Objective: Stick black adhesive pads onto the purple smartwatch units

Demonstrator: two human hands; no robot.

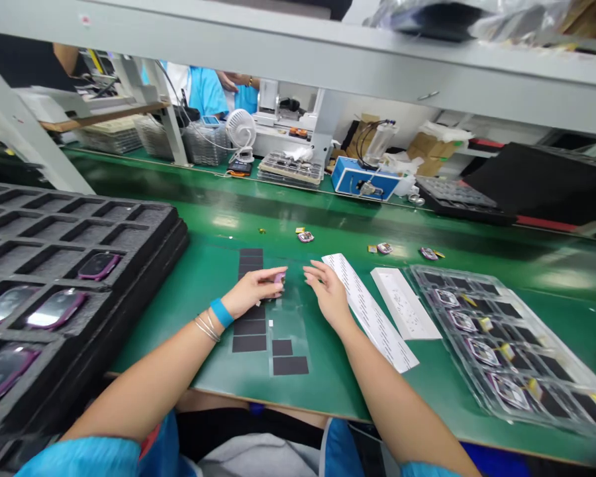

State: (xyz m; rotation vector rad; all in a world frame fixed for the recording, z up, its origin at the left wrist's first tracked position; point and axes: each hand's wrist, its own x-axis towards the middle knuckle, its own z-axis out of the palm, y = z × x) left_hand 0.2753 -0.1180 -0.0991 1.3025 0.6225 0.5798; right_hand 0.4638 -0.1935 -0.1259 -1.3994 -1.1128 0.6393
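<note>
**Left hand:** our left hand (251, 293) is stretched forward with the fingers close together. Its fingertips (273, 273) meet a small purple-rimmed part (279, 279), but we cannot tell whether they truly grip it. A blue wristband (222, 313) and thin silver bangles (206, 328) circle that wrist.

**Right hand:** our right hand (328, 295) is open, its fingers lightly curved. Their tips (310, 268) are just beside the part, and we see no contact with anything.

**The part:** it sits between our hands, above a clear film (288, 331), partly hidden by our left fingers.

**Under our hands:** the film lies on a green workbench (328, 391), among black rectangular pads (249, 342).

**Just right:** a white sheet with rows of dark print (370, 311) lies beside a white card (404, 305).

**Farther right:** a clear plastic tray (506, 344) holds purple-rimmed parts (483, 352) with yellow tabs (506, 352).

**Left:** a black foam tray (153, 218) has compartments, some holding purple-rimmed devices (99, 266).

**Ahead:** a loose purple-rimmed piece (305, 236) lies on the bench.

**Far side:** we see a blue tester box (365, 179), a small white fan (241, 129) and a co-worker in a blue sleeve (206, 93).
</note>
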